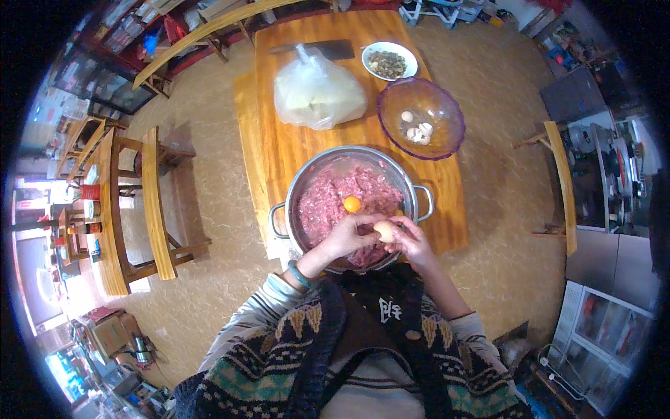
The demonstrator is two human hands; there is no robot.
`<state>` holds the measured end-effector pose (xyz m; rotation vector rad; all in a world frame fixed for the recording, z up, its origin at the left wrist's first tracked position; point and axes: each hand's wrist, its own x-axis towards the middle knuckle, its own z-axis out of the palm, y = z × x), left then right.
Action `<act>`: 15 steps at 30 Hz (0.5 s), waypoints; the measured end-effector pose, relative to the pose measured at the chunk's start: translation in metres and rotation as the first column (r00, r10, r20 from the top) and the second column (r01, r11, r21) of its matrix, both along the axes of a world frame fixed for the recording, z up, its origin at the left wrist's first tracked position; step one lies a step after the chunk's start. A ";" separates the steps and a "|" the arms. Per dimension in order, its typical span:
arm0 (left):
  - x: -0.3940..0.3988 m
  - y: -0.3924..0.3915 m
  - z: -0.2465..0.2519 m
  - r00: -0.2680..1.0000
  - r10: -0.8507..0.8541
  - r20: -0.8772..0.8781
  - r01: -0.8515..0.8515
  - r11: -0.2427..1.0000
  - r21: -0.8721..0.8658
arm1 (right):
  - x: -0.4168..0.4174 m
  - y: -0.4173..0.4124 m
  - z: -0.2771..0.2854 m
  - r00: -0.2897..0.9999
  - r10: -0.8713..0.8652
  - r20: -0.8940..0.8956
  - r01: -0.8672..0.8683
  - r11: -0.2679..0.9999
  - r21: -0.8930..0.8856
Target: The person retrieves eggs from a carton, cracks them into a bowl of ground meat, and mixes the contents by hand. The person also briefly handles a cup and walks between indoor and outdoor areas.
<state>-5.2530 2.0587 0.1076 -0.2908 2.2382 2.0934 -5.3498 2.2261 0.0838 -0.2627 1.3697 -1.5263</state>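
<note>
Both my hands hold one pale egg [384, 231] above the near side of a two-handled stainless-steel pot [310, 162]. My left hand [353, 234] grips it from the left, with a green bangle [298, 273] on the wrist. On the other side, the fingers of my right hand [412, 242] close around the shell. Any crack in it is too small to tell. Pink minced meat [335, 183] fills much of the pot, and a round egg yolk [352, 204] rests on top. A bit of yellow shows just beyond my right fingers, partly hidden.
A purple-rimmed glass bowl [384, 125] with eggshells [419, 134] stands beyond the pot at right. Behind it is a white bowl [367, 68] of chopped dark food. A tied plastic bag [319, 94] partly covers a cleaver [337, 50]. Wooden benches [159, 209] flank the table [445, 209].
</note>
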 end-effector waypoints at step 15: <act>0.029 -0.001 0.022 0.956 0.294 0.005 -0.290 0.945 -0.150 | 0.024 -0.037 0.005 0.903 0.125 -0.412 -0.134 0.991 0.008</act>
